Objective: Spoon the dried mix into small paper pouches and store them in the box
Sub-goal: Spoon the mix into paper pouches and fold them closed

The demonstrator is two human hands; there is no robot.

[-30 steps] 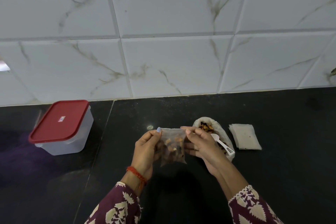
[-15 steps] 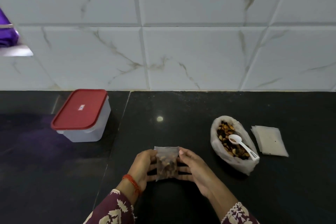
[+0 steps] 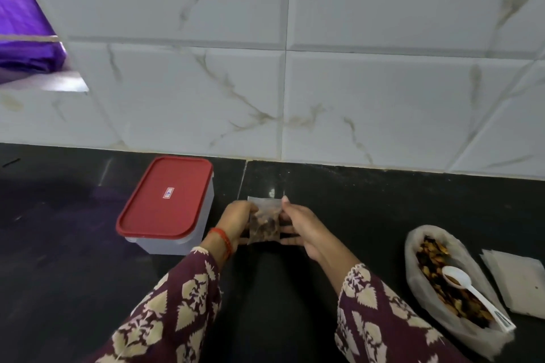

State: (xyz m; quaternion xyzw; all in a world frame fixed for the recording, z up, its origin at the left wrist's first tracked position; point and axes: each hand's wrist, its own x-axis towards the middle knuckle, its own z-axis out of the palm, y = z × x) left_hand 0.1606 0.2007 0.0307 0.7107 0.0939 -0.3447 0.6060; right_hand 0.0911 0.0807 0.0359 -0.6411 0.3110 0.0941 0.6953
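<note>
A small translucent paper pouch (image 3: 264,222) filled with dried mix stands on the black counter (image 3: 295,303), held from both sides. My left hand (image 3: 237,219) grips its left edge and my right hand (image 3: 300,228) grips its right edge. The storage box (image 3: 169,206), clear plastic with a red lid shut on it, sits just left of my left hand. At the right an open bag of dried mix (image 3: 442,283) lies with a white spoon (image 3: 474,295) resting in it. A stack of empty pouches (image 3: 522,283) lies beside the bag.
A white marble-tiled wall (image 3: 295,82) rises behind the counter. A purple object (image 3: 23,26) shows on a ledge at the upper left. A seam in the counter runs back from near the pouch.
Both hands have carried the filled pouch left and down, away from the mix bag, onto the counter beside the box. The view has swung left.
</note>
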